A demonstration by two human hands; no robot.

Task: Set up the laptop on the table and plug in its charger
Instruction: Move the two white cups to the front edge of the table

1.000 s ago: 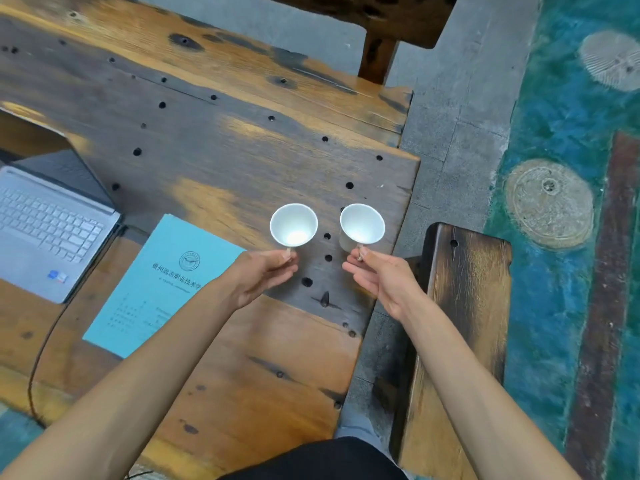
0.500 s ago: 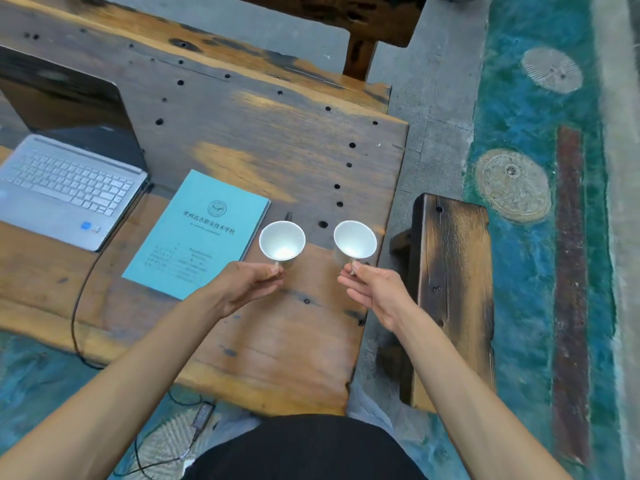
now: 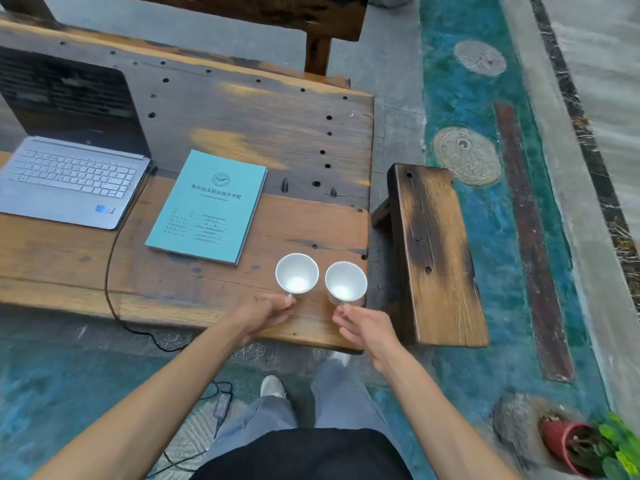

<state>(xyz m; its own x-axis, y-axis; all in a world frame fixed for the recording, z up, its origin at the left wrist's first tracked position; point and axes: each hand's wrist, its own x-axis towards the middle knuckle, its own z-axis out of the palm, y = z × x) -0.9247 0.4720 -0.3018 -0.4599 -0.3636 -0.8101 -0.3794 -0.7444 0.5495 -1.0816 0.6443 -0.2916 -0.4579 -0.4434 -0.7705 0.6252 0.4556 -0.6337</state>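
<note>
An open silver laptop point(image 3: 71, 180) stands on the wooden table point(image 3: 242, 126) at the left, its dark screen up. A black cable point(image 3: 110, 258) runs from the laptop's right side over the table's front edge down to a charger brick point(image 3: 221, 405) on the floor. Two empty white cups stand near the table's front right corner. My left hand point(image 3: 265, 310) pinches the handle of the left cup point(image 3: 296, 273). My right hand point(image 3: 363, 327) pinches the handle of the right cup point(image 3: 345, 282).
A teal booklet point(image 3: 207, 206) lies between the laptop and the cups. A small wooden stool point(image 3: 436, 251) stands right of the table, a bench point(image 3: 311, 15) behind it. A red potted plant point(image 3: 581, 445) sits at bottom right. My legs and shoes are below the table edge.
Both hands have brought the two cups back toward the table's front right corner. The view has pulled back, now showing the floor, the charger brick and my legs.
</note>
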